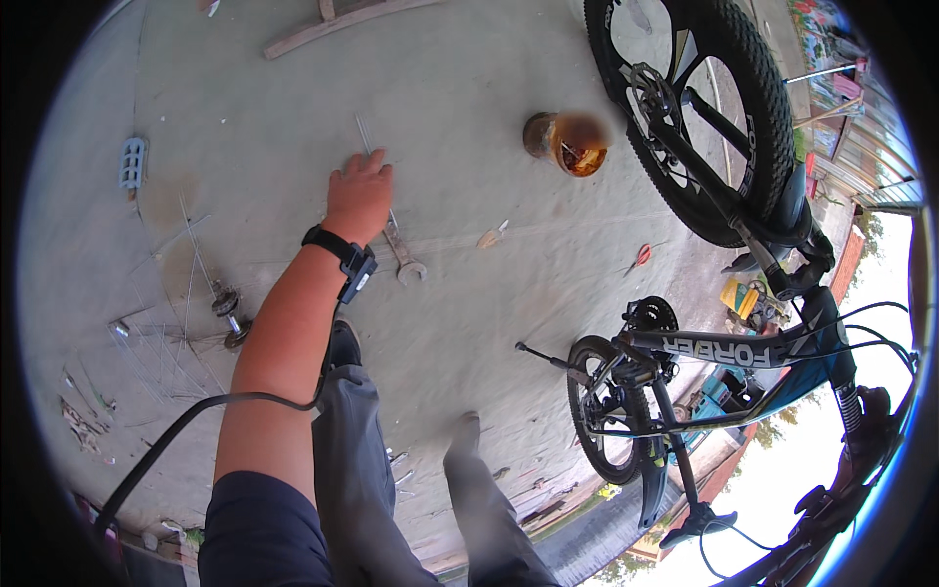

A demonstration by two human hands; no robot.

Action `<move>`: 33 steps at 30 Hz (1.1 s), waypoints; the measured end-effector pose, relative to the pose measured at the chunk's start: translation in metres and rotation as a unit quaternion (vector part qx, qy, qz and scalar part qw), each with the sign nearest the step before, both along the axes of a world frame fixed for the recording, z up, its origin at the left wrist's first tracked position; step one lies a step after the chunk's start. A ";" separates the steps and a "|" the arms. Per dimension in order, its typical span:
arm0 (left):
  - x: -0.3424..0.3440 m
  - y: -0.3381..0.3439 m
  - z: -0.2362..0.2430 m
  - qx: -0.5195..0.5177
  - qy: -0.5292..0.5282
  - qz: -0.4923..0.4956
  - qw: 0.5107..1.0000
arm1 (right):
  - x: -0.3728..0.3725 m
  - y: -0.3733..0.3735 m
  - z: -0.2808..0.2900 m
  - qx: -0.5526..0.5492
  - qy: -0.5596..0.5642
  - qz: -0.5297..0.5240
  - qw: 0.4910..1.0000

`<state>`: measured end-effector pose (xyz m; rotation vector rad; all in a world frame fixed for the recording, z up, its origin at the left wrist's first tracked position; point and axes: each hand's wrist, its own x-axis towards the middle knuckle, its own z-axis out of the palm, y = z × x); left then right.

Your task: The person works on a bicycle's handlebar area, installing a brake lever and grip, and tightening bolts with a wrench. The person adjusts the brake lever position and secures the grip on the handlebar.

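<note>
Concrete floor (469, 117): one left hand (359, 196), finger state unclear, over one wrench (401, 252); one bicycle (724, 293).

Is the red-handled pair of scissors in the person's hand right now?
No, the scissors lie on the concrete near the bicycle, far from the left hand by the wrench.

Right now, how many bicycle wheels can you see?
2. The big wheel is at the top right, near the jar. The small wheel is lower, right of the person's legs. More may be hidden past the right edge.
</note>
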<state>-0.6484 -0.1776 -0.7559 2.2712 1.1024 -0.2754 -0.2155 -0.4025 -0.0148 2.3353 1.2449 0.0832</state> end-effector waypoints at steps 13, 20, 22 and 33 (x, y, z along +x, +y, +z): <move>-0.022 0.010 -0.022 0.032 -0.024 -0.008 0.999 | -0.003 0.005 -0.010 -0.001 0.001 -0.024 1.000; -0.050 0.006 -0.037 0.068 -0.006 -0.006 0.998 | -0.005 0.004 -0.010 -0.004 0.002 -0.028 1.000; -0.060 0.003 -0.037 0.072 0.000 -0.014 0.997 | -0.005 0.002 -0.009 -0.007 0.002 -0.028 1.000; -0.083 -0.006 -0.038 0.092 -0.002 0.003 0.996 | -0.004 -0.003 -0.007 -0.006 0.001 -0.028 1.000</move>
